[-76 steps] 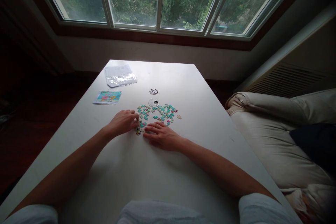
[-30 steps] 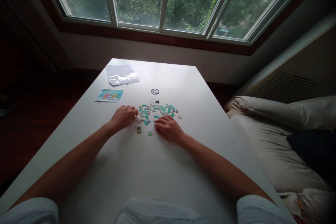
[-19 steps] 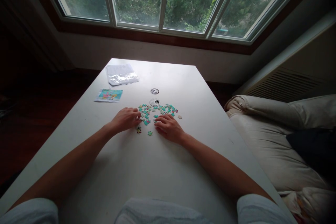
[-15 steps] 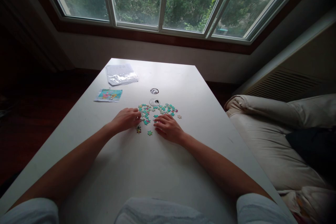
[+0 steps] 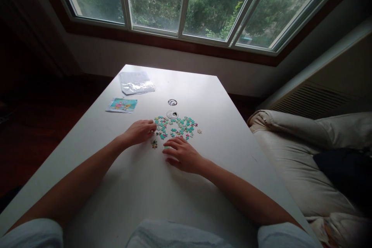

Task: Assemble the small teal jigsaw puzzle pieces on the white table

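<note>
Many small jigsaw puzzle pieces (image 5: 188,124), mostly teal and green, lie in a loose cluster on the white table (image 5: 139,193). My left hand (image 5: 142,131) rests at the cluster's left edge, its fingers curled together; what they hold, if anything, is hidden. Just below its fingertips sits a darker bit of puzzle (image 5: 154,144) with yellow in it. My right hand (image 5: 183,155) is spread palm down in front of the cluster, fingers apart. Its fingertips are over a green puzzle piece (image 5: 166,147), which they partly cover.
A picture card (image 5: 123,105) in teal and pink lies to the left, with a clear plastic sleeve of paper (image 5: 137,83) behind it. Two round inserts (image 5: 172,114) are behind the pieces. A pale sofa (image 5: 287,151) stands right of the table, and a window is ahead.
My right hand has drawn back toward me and slightly left, from the cluster's edge onto the single green piece. The left hand stays nearly in place. The view has tilted slightly.
</note>
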Demonstrator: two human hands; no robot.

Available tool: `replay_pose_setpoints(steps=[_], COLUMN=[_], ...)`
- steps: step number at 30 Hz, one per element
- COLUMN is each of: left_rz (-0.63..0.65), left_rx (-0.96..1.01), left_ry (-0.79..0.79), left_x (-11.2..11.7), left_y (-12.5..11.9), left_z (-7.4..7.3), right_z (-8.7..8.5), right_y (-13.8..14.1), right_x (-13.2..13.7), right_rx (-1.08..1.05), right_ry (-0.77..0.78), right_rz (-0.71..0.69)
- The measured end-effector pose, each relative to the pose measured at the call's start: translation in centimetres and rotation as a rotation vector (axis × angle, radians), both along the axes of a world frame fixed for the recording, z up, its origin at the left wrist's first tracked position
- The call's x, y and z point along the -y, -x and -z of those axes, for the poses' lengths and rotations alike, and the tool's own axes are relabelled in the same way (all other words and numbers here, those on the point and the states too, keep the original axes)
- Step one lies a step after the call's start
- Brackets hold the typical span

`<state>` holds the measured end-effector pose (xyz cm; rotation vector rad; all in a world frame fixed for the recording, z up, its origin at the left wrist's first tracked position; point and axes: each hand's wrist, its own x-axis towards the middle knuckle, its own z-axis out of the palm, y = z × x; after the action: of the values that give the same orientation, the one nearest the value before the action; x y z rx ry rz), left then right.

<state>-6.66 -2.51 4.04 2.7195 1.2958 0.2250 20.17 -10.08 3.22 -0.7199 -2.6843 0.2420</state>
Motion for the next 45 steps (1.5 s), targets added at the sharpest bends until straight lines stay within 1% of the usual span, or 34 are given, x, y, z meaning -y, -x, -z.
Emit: replay_pose_setpoints(steps=[5,6,9,11,13,18,21,27,33,38,42,45], left_rz=[0.058,0.082,0.168,0.18,0.178,0.191,0.195,0.159,0.124,0.114,0.126,0.139], left_rx=[0.056,0.078,0.12,0.122,0.122,0.125,0.13,0.128,0.105,0.094,0.111,0.124], left_ry=[0.057,0.079,0.129,0.144,0.16,0.194,0.206,0.176,0.135,0.099,0.112,0.123], left_x=[0.1,0.2,0.5,0.7,0.8,0.8,0.8,0.7,0.4,0.2,0.2,0.2], left_y=[0.8,0.9,1.0,0.9,0.8,0.7,0.5,0.0,-0.3,-0.4,-0.2,-0.1], left_z=[-0.3,-0.4,-0.7,-0.9,-1.1,-1.2,-0.9,-0.4,0.5,0.9,0.7,0.7], right_z=[-0.4,-0.4,0.1,0.8,1.4,2.4,2.5,2.3,2.3,2.4,2.6,2.9], right_y=[0.7,1.0,2.0,2.7,3.1,3.1,2.9,2.5,2.4,2.4,2.0,1.8], right_x=[-0.1,-0.1,-0.2,-0.2,-0.3,-0.2,-0.2,-0.3,-0.3,-0.4,-0.9,-1.3], right_rx=[0.002,-0.001,0.011,0.019,0.011,0.008,-0.016,-0.075,-0.045,-0.066,-0.064,-0.031], right_ry=[0.016,0.019,0.021,0.018,0.003,-0.018,-0.026,-0.024,-0.014,0.013,0.0,-0.017], right_rz=[-0.001,0.018,0.034,0.005,-0.007,0.062,0.093,0.112,-0.001,0.03,0.083,0.091])
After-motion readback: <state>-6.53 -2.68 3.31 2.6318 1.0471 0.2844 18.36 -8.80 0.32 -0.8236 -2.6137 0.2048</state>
